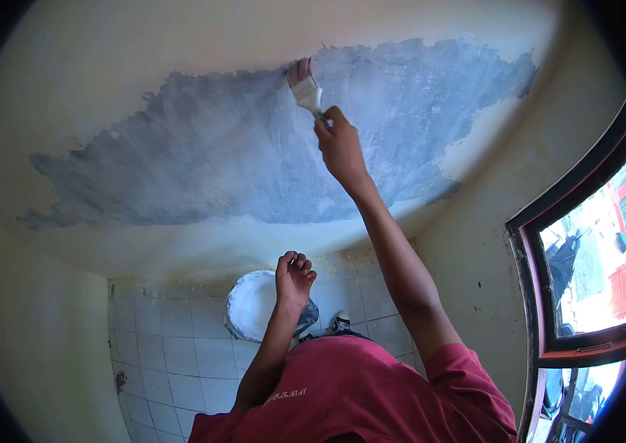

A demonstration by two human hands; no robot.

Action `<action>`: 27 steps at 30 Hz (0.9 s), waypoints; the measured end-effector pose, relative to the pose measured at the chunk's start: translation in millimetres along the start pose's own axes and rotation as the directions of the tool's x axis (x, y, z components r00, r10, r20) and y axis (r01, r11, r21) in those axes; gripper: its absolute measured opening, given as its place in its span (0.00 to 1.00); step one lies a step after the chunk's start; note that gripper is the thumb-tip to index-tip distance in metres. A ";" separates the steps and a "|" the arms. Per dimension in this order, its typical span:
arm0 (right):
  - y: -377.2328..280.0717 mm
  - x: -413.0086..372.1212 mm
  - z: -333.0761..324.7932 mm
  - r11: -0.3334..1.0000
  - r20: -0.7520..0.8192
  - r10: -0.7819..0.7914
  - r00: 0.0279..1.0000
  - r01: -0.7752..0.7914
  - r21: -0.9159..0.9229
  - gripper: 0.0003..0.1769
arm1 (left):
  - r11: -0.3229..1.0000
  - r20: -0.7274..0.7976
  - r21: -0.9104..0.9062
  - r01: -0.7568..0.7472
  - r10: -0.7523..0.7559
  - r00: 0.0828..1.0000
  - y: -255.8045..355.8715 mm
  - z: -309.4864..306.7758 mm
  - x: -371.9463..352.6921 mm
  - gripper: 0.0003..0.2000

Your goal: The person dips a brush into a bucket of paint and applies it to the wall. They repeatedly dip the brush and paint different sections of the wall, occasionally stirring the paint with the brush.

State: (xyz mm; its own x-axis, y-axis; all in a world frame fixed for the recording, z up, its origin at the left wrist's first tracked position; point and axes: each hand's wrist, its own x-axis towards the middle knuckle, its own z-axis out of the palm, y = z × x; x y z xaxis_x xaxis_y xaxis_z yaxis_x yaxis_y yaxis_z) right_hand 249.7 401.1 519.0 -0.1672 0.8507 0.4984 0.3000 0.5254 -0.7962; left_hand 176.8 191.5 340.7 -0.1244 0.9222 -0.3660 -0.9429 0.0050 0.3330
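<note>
My right hand point(341, 146) is closed round the handle of a paintbrush point(307, 90), its reddish bristles against the wall near the top edge of a large grey patch point(217, 148). The patch has ragged edges and whitish streaks, with cream wall point(121, 66) around it. Lower down, my left hand point(295, 280) hangs in the air, palm up, its fingers loosely curled but apart and holding nothing. Beneath and beside it, a round bucket point(251, 304) with white contents stands on the floor, partly hidden by my left forearm.
White floor tiles point(180, 356) lie below the wall. My shoe point(341, 322) shows right of the bucket, beside a dark object point(308, 314) partly hidden by my left wrist. On the right is a dark-framed window point(534, 295). A side wall point(25, 317) stands at left.
</note>
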 end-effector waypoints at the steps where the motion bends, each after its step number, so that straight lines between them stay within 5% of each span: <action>1: -5.8 -4.1 -8.4 1.000 -0.006 -0.008 1.000 0.008 0.003 0.10 | 1.000 0.008 0.010 -0.023 0.023 1.000 2.6 3.6 2.2 0.07; 3: -21.6 -11.4 -25.9 0.980 -0.022 0.106 0.994 -0.101 0.171 0.10 | 0.999 0.016 0.020 -0.040 0.040 0.999 9.6 7.8 5.2 0.07; 7: -12.2 6.3 -44.0 0.920 -0.169 -0.137 0.976 0.062 -0.387 0.08 | 0.994 0.018 0.055 -0.089 0.089 0.996 26.2 10.5 4.1 0.07; 13: -25.3 21.6 -70.9 0.813 -0.307 -0.507 0.806 0.328 -0.481 0.09 | 0.985 0.021 0.032 -0.169 0.168 0.986 48.6 1.2 5.0 0.07; 15: -24.5 12.2 -63.9 0.793 -0.241 -0.519 0.820 0.357 -0.494 0.08 | 0.984 -0.007 0.032 -0.173 0.174 0.985 50.2 -3.4 6.1 0.07; 17: -23.9 3.2 -58.5 0.685 0.011 -0.400 0.917 0.307 -0.661 0.05 | 0.986 -0.011 0.032 -0.165 0.166 0.986 48.8 -2.8 4.0 0.08; 21: -26.5 -3.1 -54.1 0.647 0.128 -0.323 0.938 0.317 -0.694 0.04 | 0.991 -0.005 0.026 -0.129 0.129 0.992 38.6 -5.7 4.2 0.08; 27: -72.9 37.7 -57.3 0.583 -0.002 -0.613 0.790 0.451 -0.676 0.11 | 0.995 -0.007 0.038 -0.089 0.090 0.996 26.8 -2.0 3.4 0.08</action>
State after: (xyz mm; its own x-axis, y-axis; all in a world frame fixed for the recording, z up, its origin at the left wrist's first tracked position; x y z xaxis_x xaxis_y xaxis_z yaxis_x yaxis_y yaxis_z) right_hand 275.3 393.9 615.5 -0.3139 0.3499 0.8826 0.7346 0.6785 -0.0077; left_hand 150.5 194.0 346.7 -0.2105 0.9163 -0.3406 -0.9157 -0.0628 0.3970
